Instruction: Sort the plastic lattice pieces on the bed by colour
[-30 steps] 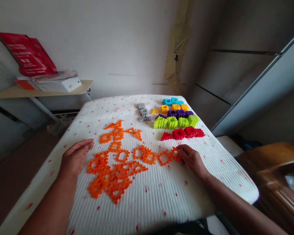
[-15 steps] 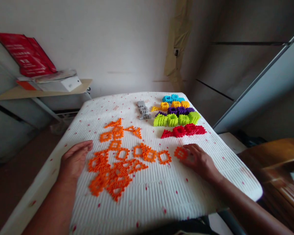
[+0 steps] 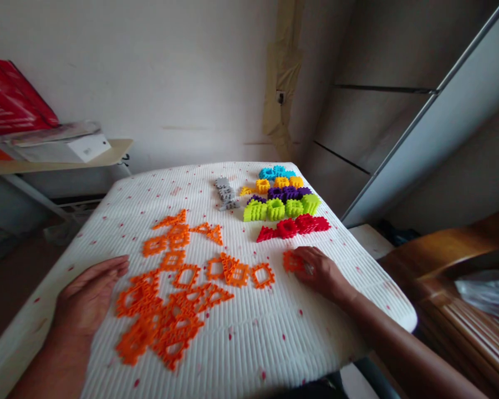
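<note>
My left hand point(image 3: 85, 296) is at the left of the table, its fingers stretched out and holding nothing. Just right of it spreads a loose pile of orange interlocking plastic pieces point(image 3: 166, 318), squares and triangles with toothed edges. My right hand point(image 3: 322, 275) has its fingers curled over a separate orange square piece point(image 3: 290, 261) on the cloth; part of that piece is hidden under the fingers. An orange square frame point(image 3: 263, 275) lies alone to the left of this hand. Beyond the hand stands a row of red pieces point(image 3: 305, 224).
Behind the red row are rows of lime green point(image 3: 275, 209), purple point(image 3: 289, 192), yellow point(image 3: 281, 183) and blue pieces point(image 3: 274, 172). Grey pieces point(image 3: 225, 192) form a short line to their left. A side shelf point(image 3: 118, 149) holds a box and a red bag point(image 3: 14, 100).
The view has turned slightly right, so the table appears further left. My right hand's fingers have closed further over the orange square. My left hand stays outstretched.
</note>
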Demonstrator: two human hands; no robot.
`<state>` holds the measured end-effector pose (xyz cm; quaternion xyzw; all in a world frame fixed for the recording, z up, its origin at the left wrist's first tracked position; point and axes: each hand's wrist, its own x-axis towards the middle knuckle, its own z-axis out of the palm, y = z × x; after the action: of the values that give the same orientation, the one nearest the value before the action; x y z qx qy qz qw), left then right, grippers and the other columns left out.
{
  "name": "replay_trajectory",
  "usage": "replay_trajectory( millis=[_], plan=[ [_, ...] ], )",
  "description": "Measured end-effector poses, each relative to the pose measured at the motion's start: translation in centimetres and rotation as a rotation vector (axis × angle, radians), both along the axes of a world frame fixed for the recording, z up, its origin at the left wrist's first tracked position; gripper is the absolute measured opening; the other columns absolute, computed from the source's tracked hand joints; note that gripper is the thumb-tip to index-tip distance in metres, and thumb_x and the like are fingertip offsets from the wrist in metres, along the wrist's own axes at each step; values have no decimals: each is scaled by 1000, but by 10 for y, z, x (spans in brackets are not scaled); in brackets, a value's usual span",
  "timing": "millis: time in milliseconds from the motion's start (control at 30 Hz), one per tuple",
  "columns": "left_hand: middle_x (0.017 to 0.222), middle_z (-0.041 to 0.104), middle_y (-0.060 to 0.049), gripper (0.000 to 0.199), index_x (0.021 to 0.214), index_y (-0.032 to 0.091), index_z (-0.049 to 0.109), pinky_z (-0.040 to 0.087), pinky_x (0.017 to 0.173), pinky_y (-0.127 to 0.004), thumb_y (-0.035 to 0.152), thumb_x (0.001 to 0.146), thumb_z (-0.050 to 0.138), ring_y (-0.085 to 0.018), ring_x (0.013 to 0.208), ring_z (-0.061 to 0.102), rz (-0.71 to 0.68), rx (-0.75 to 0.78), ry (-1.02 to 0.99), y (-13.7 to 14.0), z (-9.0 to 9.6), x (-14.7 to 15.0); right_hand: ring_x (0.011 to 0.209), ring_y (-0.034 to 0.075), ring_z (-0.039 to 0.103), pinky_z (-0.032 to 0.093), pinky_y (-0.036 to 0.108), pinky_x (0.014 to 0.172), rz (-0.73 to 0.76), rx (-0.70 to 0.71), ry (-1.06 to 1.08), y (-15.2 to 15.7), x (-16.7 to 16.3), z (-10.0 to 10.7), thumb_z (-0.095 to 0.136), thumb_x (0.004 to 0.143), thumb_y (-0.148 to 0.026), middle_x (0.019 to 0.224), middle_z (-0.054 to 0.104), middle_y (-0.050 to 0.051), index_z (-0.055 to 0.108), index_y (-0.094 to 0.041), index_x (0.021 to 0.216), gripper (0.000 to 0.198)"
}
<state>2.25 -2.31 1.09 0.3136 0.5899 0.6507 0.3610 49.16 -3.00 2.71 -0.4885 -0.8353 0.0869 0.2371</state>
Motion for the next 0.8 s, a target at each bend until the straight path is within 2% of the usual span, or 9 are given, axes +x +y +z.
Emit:
replay_trajectory(
  millis=[300, 567, 800],
  plan=[
    [80, 69, 0, 22, 78, 16, 68, 40, 95, -32, 21, 57, 70, -14, 84, 59, -20, 22, -17, -2, 1, 2, 105, 23, 57, 48, 37, 89, 35, 18, 75, 8, 0, -17, 52, 78, -21, 115, 59, 13, 56, -16, 113, 36],
    [79, 69, 1, 22, 74, 18, 69, 38, 97, -33, 21, 52, 72, -16, 85, 59, -1, -27, -33, -1, 5, 3, 99, 23, 59, 51, 37, 84, -21, -2, 115, 12, 20, -12, 52, 81, -28, 110, 61, 13, 56, -16, 111, 32],
    [80, 69, 1, 21, 76, 18, 68, 41, 93, -32, 24, 57, 70, -16, 83, 60, -21, 1, -2, -1, 1, 1, 104, 23, 57, 49, 37, 89, 68, 23, 136, 8, 4, -15, 53, 83, -33, 115, 58, 13, 57, -19, 112, 33]
  ],
)
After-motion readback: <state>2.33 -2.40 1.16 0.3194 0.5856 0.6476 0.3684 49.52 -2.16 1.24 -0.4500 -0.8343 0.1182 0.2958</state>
